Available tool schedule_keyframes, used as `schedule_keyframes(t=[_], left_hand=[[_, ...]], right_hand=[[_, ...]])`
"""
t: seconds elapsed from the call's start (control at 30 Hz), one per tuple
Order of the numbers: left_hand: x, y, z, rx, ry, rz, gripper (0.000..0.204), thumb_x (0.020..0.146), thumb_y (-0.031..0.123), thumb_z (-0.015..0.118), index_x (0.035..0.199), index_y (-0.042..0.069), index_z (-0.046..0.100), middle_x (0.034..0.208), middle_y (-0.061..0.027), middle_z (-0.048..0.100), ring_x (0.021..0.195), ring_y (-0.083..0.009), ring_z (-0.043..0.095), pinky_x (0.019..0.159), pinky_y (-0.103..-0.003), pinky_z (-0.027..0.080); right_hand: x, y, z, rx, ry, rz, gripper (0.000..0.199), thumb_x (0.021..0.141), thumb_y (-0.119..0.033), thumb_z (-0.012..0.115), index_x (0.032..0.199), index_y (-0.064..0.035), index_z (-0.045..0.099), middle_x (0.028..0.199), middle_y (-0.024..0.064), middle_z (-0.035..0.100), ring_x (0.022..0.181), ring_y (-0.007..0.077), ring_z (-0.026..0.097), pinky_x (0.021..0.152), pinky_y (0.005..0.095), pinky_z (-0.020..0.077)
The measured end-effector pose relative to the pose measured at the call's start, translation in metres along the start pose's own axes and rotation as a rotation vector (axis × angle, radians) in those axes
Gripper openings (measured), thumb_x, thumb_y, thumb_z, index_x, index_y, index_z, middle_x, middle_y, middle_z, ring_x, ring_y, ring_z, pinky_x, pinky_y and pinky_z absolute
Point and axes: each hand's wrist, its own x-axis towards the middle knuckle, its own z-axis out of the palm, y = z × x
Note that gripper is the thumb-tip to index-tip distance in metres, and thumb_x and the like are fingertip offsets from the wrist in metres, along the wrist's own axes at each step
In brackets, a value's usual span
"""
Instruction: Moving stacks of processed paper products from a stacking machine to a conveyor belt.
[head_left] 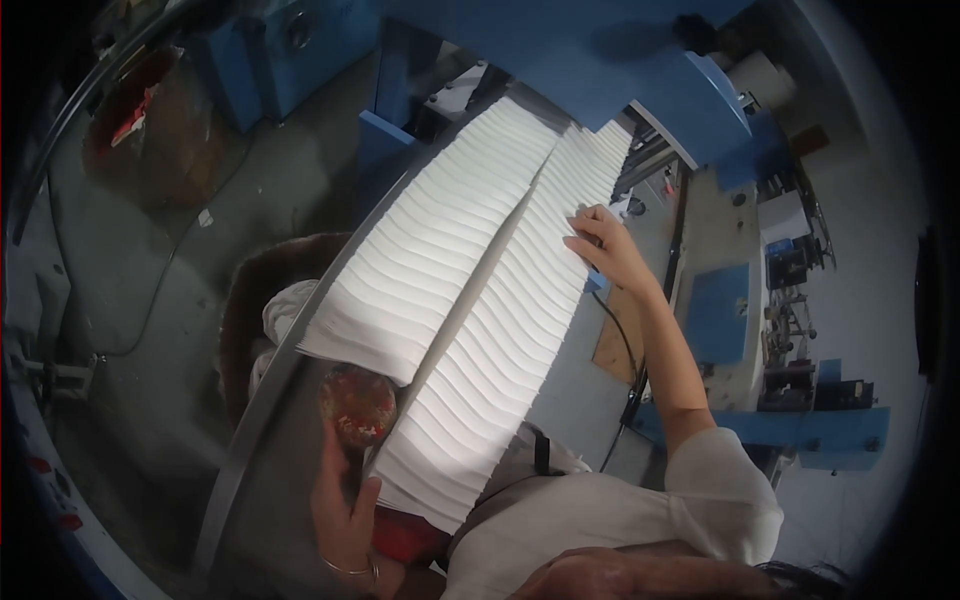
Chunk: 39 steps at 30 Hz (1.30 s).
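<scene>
With right hand (605,245) laid open-fingered on the outer edge of the folded paper stack (500,340) sloping down from the blue machine (640,60), and left hand (345,505) wrapped round a round reddish object (358,403) at its near end, probably best to press lightly and evenly, keeping folds aligned.

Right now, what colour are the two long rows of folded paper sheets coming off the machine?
Plain white, no pattern. The two rows of folded paper sheets show best in the head view.
</scene>
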Motion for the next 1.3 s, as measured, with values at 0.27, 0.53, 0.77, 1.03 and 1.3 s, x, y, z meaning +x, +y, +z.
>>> schedule_keyframes(t=[0.27,0.53,0.77,1.03,1.3], left_hand=[[-0.008,0.002,0.012,-0.120,0.047,0.096,0.059,0.078,0.013,0.053,0.128,-0.004,0.027,0.127,-0.0186,0.038,0.117,-0.0266,0.038,0.095,-0.032,0.029],[-0.018,0.015,0.028,0.440,0.148,0.210,0.055,0.077,0.015,0.056,0.125,0.000,0.034,0.129,-0.0200,0.033,0.121,-0.0325,0.030,0.099,-0.039,0.024],[0.019,0.053,0.129,0.787,-0.092,0.629,0.064,0.073,0.036,0.060,0.122,0.001,0.038,0.130,-0.0198,0.031,0.122,-0.0341,0.025,0.099,-0.044,0.021],[0.149,0.070,0.219,0.937,-0.272,0.878,0.077,0.075,0.048,0.051,0.127,-0.003,0.026,0.135,-0.0155,0.024,0.127,-0.0289,0.018,0.102,-0.041,0.015],[0.147,0.053,0.215,0.994,-0.264,0.861,0.059,0.076,0.042,0.052,0.118,0.002,0.041,0.115,-0.0100,0.044,0.118,-0.0217,0.030,0.100,-0.040,0.019]], right_hand=[[0.004,0.027,-0.006,-0.030,-0.009,-0.213,0.025,0.074,-0.011,0.060,0.094,0.0041,0.059,0.080,0.0098,0.051,0.080,0.0215,0.046,0.071,0.0292,0.0396],[0.011,0.040,-0.002,-0.082,-0.021,-0.343,0.024,0.073,-0.007,0.057,0.096,-0.0004,0.059,0.083,0.0122,0.049,0.081,0.0238,0.047,0.073,0.0297,0.0381],[0.013,0.037,-0.010,-0.156,-0.099,-0.304,0.030,0.066,-0.011,0.060,0.093,0.0009,0.058,0.082,0.0150,0.048,0.082,0.0275,0.047,0.073,0.0316,0.0384],[0.016,0.035,-0.002,-0.259,0.023,-0.416,0.020,0.060,-0.004,0.060,0.079,0.0000,0.057,0.076,0.0160,0.053,0.076,0.0312,0.049,0.066,0.0373,0.0407],[0.002,0.025,-0.011,-0.119,0.013,-0.171,0.032,0.062,-0.004,0.069,0.091,0.0008,0.058,0.076,0.0074,0.048,0.066,0.0191,0.047,0.058,0.0287,0.0390]])
